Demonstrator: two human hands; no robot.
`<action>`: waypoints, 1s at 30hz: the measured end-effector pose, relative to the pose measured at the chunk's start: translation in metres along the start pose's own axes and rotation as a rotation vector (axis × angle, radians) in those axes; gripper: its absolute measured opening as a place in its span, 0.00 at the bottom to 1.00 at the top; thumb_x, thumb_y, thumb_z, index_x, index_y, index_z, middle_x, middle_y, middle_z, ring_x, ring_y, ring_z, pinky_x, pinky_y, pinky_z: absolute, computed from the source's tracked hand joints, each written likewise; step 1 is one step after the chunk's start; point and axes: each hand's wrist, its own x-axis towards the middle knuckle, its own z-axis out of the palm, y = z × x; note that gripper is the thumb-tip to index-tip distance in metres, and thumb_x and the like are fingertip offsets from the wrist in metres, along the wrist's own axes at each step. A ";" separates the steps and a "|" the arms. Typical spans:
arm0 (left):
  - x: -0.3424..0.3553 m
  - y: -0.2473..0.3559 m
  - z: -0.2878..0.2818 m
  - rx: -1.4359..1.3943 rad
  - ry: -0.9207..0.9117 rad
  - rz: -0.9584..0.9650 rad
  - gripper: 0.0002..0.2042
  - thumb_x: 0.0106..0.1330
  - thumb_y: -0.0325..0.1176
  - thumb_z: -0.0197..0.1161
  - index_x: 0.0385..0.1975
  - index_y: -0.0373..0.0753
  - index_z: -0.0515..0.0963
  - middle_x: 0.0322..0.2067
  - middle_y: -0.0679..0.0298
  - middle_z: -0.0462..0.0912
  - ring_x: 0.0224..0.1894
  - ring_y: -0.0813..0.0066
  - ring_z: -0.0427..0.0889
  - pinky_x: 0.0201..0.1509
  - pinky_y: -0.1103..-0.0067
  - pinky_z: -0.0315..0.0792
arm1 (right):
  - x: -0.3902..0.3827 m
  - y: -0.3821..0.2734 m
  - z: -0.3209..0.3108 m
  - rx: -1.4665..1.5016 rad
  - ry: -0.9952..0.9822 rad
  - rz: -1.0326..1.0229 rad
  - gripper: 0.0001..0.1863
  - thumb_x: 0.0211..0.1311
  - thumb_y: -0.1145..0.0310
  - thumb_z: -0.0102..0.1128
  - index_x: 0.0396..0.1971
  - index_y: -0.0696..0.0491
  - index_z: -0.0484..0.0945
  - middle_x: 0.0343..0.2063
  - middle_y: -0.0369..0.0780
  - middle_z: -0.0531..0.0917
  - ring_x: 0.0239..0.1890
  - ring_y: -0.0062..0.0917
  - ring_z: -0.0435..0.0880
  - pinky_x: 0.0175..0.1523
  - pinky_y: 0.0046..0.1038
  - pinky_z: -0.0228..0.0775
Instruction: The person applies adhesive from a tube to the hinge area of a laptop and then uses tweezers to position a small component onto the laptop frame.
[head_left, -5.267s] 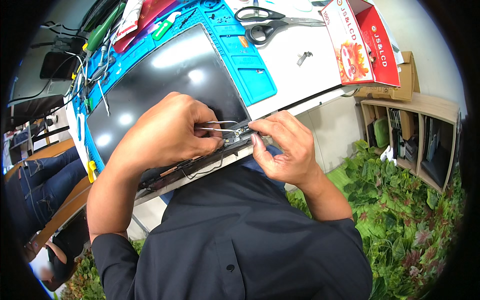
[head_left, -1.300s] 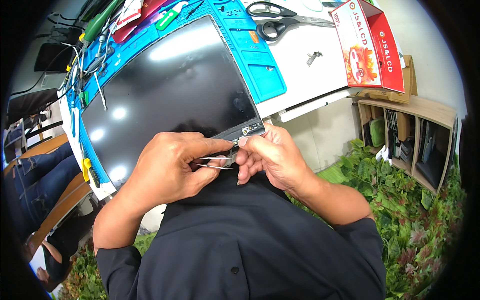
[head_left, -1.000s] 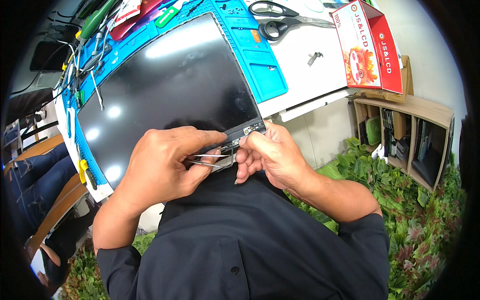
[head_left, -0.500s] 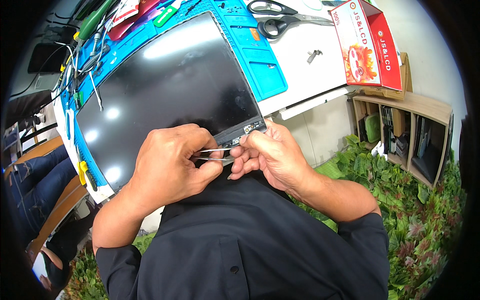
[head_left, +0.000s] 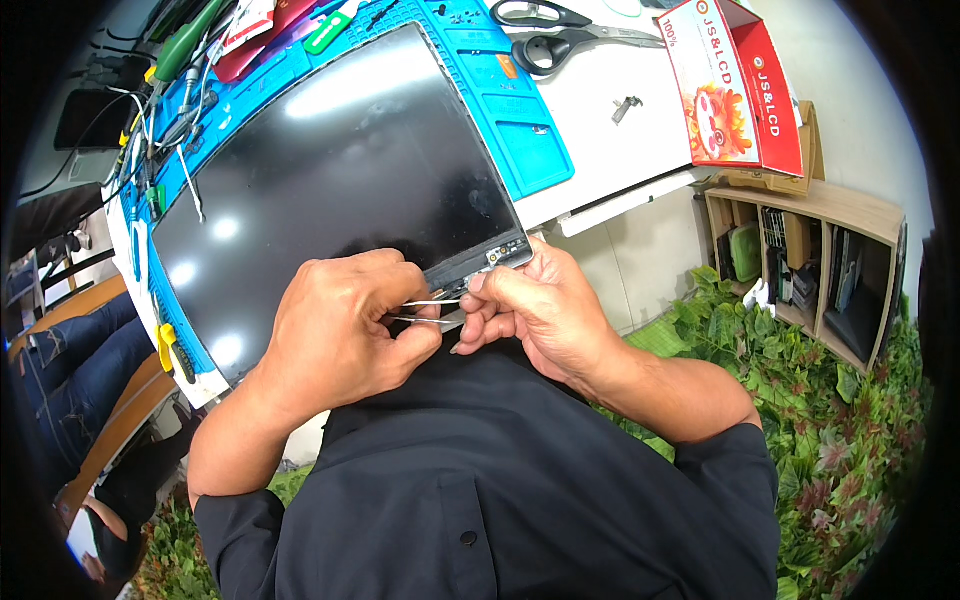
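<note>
A dark laptop screen panel lies on a blue work mat, its lower strip with small metal fittings facing me. My left hand is closed around silver tweezers, their tips pointing right along the panel's near edge. At the near right corner my right hand grips the panel's edge, thumb on top and fingers curled beneath. The tweezer tips end close to my right thumb. What they touch, if anything, is too small to make out.
Black-handled scissors and a small dark metal piece lie on the white table. A red and white box stands at the right, above a wooden shelf. Tools and cables crowd the far left. A person's jeans show at left.
The tweezer tips and my left fingers have shifted very slightly. My right thumb has moved a little left along the panel edge; the panel stays in place.
</note>
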 end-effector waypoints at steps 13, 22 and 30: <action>-0.001 -0.003 -0.001 0.040 -0.013 0.051 0.06 0.50 0.26 0.76 0.27 0.38 0.86 0.23 0.61 0.81 0.22 0.61 0.82 0.27 0.71 0.71 | 0.000 -0.002 0.006 -0.008 0.019 0.001 0.05 0.75 0.75 0.60 0.45 0.59 0.78 0.35 0.40 0.84 0.29 0.25 0.89 0.38 0.37 0.92; -0.012 -0.008 0.010 0.264 0.060 0.454 0.12 0.55 0.32 0.83 0.34 0.42 0.86 0.23 0.66 0.70 0.20 0.67 0.78 0.23 0.68 0.69 | -0.001 -0.001 0.010 0.012 0.070 -0.006 0.02 0.75 0.75 0.60 0.41 0.59 0.78 0.32 0.40 0.84 0.27 0.24 0.86 0.35 0.32 0.87; -0.015 -0.016 0.021 0.253 0.130 0.562 0.12 0.56 0.31 0.84 0.37 0.39 0.88 0.23 0.68 0.68 0.19 0.73 0.76 0.21 0.72 0.68 | -0.001 0.000 0.012 0.007 0.126 0.006 0.01 0.72 0.77 0.61 0.38 0.57 0.81 0.29 0.41 0.86 0.25 0.25 0.83 0.30 0.34 0.81</action>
